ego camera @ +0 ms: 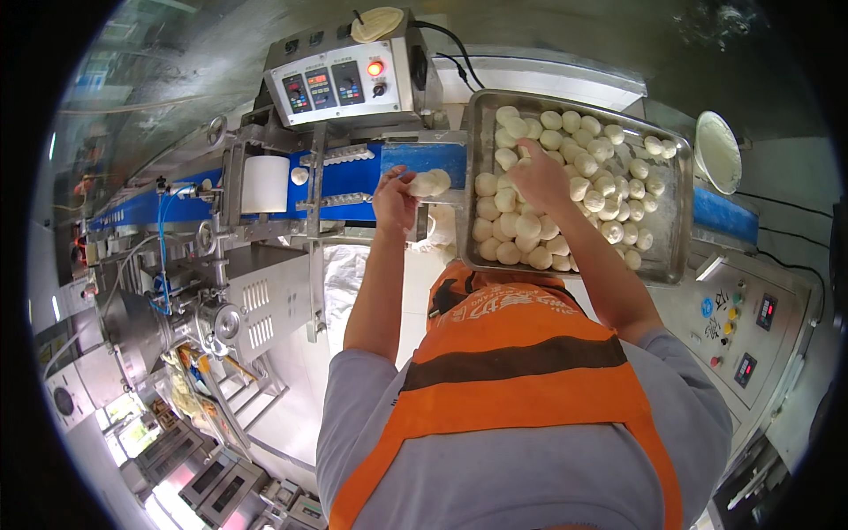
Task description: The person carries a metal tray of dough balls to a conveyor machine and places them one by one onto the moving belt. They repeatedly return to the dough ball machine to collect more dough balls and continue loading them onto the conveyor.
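My left hand (pixel 395 207) is at the end of the blue conveyor belt (pixel 344 185), fingers closed on pale dough balls (pixel 429 183), of which two show side by side. To its right, a metal tray (pixel 670 248) lies across the line, holding many round dough balls (pixel 528 225) crowded at its left and middle. My right hand (pixel 544 177) reaches over the left part of this tray among the balls, index finger stretched forward. Its palm and other fingers are hidden from above, so any grip there is unclear. A single dough ball (pixel 299 175) sits on the belt beside a white roller (pixel 265 185).
Behind the belt stands a control box (pixel 341 83) with a lit red lamp and a flat dough piece (pixel 377 25) on top. A white bowl (pixel 717 152) is beyond the tray's right edge. Metal guide rails (pixel 334 201) flank the belt. A control panel (pixel 742 338) stands at right.
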The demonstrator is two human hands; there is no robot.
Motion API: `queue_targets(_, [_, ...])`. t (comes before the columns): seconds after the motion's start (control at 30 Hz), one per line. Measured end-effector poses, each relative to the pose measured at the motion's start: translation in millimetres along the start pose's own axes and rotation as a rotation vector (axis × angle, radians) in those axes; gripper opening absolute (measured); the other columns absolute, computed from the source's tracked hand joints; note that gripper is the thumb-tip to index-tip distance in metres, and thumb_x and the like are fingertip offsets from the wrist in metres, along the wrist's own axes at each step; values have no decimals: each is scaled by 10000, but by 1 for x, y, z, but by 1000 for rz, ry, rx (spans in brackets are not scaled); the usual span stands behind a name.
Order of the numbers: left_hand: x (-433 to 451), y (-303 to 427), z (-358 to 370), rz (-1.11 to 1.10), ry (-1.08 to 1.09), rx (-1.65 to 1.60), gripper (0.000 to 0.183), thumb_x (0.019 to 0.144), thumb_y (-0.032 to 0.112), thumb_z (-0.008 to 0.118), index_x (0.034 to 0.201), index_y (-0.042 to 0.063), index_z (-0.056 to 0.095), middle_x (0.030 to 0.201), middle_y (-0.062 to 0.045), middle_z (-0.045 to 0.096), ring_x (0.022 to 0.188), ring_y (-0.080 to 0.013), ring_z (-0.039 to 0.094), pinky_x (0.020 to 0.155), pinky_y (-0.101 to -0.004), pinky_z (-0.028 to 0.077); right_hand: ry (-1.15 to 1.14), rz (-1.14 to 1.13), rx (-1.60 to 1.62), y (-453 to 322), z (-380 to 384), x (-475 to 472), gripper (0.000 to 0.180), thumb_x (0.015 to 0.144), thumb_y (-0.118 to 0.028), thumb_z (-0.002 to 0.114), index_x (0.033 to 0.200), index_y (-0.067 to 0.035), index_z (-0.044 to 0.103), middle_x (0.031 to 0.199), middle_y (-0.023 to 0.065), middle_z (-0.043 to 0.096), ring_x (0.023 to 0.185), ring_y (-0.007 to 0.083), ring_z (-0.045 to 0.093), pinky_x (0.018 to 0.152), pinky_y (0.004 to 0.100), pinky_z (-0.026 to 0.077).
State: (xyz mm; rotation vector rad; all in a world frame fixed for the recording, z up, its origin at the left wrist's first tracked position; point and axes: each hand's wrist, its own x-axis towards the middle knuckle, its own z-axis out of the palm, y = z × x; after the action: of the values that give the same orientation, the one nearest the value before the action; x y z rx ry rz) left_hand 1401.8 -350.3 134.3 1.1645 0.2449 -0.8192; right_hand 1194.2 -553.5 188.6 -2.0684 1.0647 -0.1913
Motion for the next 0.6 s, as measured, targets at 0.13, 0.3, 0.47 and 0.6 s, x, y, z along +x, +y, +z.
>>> queue_targets(0.13, [23,44,-34,107,147,-15,448,779,-88,402,1188,-9,566,952,-141,612,689,-239,619,469,-319,500,-73,-115,-443,20,34,24,582,780,-380,698,1275,-94,588,1035,177,684,981,354,653,858,484,511])
queue_targets(0.3, [17,64,-46,-16,-41,-143,452,844,-53,396,1258,18,562,1072,-164,623,802,-244,629,518,-280,517,16,-116,-464,-8,32,17,514,774,-326,708,1225,-98,613,955,178,685,923,375,657,829,476,522])
queue_targets(0.47, [-29,-13,2,-365,-495,-453,381,920,67,415,1277,42,545,1236,-168,568,985,-251,595,644,-260,526,123,-35,85,8,41,11,380,818,-293,653,1115,-58,622,992,144,641,892,289,639,778,403,508])
queue_targets(0.6, [-57,-69,47,-451,-645,-502,410,898,65,417,1289,59,539,1264,-146,560,1114,-269,576,797,-352,546,-47,135,836,37,48,0,270,881,-227,604,1059,-25,589,985,53,572,860,166,541,753,321,461])
